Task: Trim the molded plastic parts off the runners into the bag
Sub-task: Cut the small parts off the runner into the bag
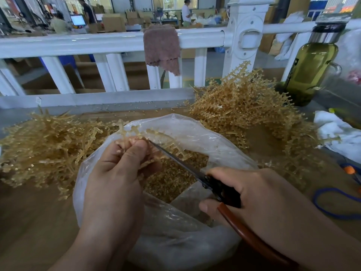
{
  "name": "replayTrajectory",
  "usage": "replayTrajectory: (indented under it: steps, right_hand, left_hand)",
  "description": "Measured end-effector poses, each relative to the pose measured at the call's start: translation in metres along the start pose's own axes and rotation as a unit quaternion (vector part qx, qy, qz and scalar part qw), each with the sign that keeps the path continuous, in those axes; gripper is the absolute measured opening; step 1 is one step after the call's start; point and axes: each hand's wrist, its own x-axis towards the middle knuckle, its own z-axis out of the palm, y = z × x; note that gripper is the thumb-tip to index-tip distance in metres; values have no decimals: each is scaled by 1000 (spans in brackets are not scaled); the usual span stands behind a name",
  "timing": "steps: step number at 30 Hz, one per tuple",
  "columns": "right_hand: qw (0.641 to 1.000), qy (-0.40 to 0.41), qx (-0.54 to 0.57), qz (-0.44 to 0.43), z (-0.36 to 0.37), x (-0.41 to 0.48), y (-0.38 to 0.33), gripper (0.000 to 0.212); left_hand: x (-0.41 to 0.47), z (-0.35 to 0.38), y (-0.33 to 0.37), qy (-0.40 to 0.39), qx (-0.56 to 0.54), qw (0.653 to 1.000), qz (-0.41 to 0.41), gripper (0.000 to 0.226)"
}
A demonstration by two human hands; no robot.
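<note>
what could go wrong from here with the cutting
The scissors in the right hand point their tip right beside the fingers of the left hand pinching the runner; a snip might nick them. The runner's upper branches reach the rim of the plastic bag, so cut parts might drop outside.

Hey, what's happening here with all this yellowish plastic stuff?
A person is snipping small molded parts off a plastic runner. The left hand pinches the runner over an open clear plastic bag, while the right hand grips scissors with the blades at the runner. Loose trimmed parts already lie in the bag. Heaps of runners sit on the table to either side.
</note>
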Motion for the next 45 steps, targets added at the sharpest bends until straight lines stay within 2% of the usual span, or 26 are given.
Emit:
replayTrajectory:
  steps: [5,11,14,18,24,27,33,40,43,45]
  right_hand:
    - [1000,8,-9,-1,2,0,1,41]
    - [1000,12,-26,-5,1,0,3,47]
    - [1000,1,20,7,-1,0,4,46]
    - [990,-57,127,28,-6,2,3,51]
    - [964,-132,220,64,-18,3,-2,47]
    - [966,-133,215,63,-22,4,0,44]
    - [964,-114,227,80,-20,4,3,48]
    - [970,-88,214,73,-13,5,4,49]
    - [970,-98,210,73,-14,5,3,47]
    - [970,-103,205,73,-15,5,3,49]
  left_hand:
    - [2,0,-2,-30,-59,997,-40,31]
    - [2,1,0,-41,-108,991,-67,13]
    - [1,2,0,-44,-137,985,-92,13]
    - [1,4,3,-44,-150,982,-101,13]
    - [1,5,3,-50,-88,994,-42,24]
    - [2,2,3,-48,-49,997,-15,31]
    - [-3,3,7,-72,-26,997,-2,28]
    - [-7,6,7,-123,-85,988,-27,8]
    - [-6,6,7,-138,-100,984,-45,7]
    - [-4,5,8,-137,-111,982,-64,16]
